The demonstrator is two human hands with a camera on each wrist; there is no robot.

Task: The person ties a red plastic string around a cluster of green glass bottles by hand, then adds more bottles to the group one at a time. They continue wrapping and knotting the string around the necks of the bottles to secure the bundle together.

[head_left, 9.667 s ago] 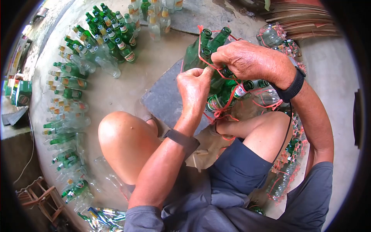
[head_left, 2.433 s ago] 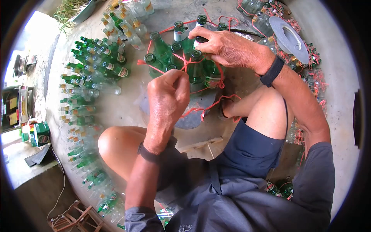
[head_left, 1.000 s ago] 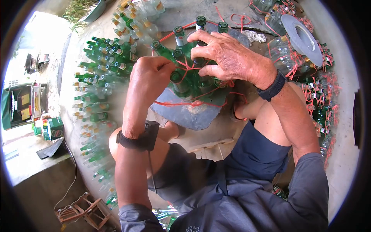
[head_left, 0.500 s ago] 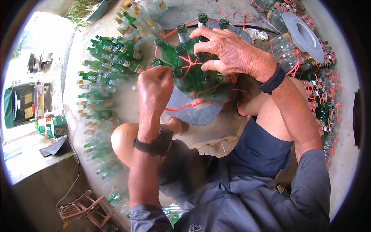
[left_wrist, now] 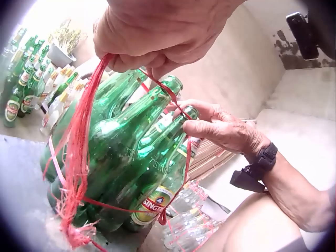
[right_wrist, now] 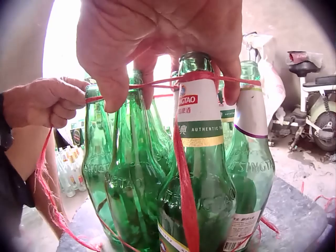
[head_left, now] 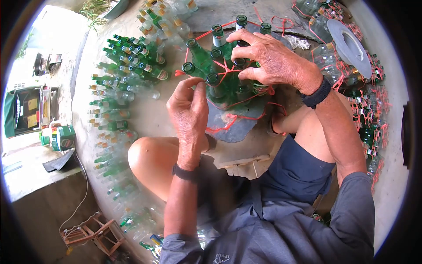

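Observation:
Green beer bottles (head_left: 215,90) stand bunched upright on a grey slab (head_left: 239,132), with red plastic twine (right_wrist: 152,84) round their necks and bodies. In the head view, strands cross among the necks. My left hand (head_left: 189,103) is at the near-left necks, its fingers curled and pinching the twine; a frayed length (left_wrist: 84,136) hangs from it in the left wrist view. My right hand (head_left: 274,59) reaches over the bunch from the right. Its fingers come down between the necks and grip them, around a white-labelled bottle (right_wrist: 197,115); the palm hides some bottle tops.
Rows of loose bottles (head_left: 116,103) curve along the left side. Twine-tied bottle bundles (head_left: 367,119) line the right, with a grey hat (head_left: 349,48) on some. A wooden stool (head_left: 94,233) lies at lower left; a parked scooter (right_wrist: 325,110) shows in the right wrist view.
Since the oldest frame the bunch has come upright, and twine now crosses between the necks. Lately my left hand swung out left, then came back to the near necks; my right hand kept its grip.

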